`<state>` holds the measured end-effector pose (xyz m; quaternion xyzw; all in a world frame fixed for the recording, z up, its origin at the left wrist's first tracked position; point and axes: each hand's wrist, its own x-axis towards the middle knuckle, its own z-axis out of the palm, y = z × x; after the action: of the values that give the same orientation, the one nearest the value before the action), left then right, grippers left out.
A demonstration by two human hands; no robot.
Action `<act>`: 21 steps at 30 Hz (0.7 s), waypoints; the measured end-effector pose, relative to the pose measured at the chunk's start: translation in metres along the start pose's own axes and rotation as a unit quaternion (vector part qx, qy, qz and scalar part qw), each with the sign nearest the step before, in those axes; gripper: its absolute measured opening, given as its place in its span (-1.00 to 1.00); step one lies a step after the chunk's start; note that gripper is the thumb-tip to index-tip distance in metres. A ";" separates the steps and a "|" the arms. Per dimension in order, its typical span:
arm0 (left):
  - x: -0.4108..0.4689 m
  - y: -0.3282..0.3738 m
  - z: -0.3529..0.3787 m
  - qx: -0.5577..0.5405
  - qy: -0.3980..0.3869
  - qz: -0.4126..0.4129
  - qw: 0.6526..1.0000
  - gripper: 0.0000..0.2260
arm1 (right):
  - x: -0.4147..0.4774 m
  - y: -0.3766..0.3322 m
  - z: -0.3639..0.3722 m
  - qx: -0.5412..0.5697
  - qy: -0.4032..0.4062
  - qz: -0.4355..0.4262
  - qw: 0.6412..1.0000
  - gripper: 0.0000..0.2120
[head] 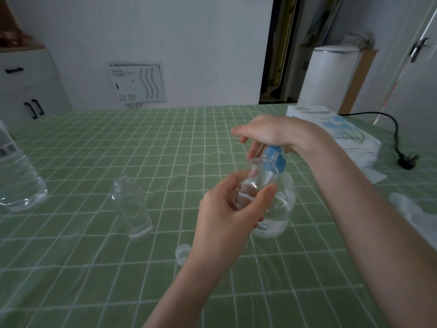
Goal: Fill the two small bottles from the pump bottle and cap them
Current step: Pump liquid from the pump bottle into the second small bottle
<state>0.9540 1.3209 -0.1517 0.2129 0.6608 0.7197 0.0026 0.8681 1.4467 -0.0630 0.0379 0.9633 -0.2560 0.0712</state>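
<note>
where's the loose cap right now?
Head view: the cap lies on the green tablecloth, left of centre, right beside the wrist of the left hand, nearer the camera than the standing small bottle.

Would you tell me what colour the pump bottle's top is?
Blue; the pump top shows best in the head view.
</note>
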 end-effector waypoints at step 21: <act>0.000 0.000 0.001 0.011 0.010 -0.014 1.000 -0.76 | -0.001 0.005 0.007 0.034 0.001 0.003 0.999 -0.60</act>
<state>0.9539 1.3219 -0.1520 0.1967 0.6713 0.7146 0.0036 0.8701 1.4475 -0.0713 0.0432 0.9540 -0.2886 0.0694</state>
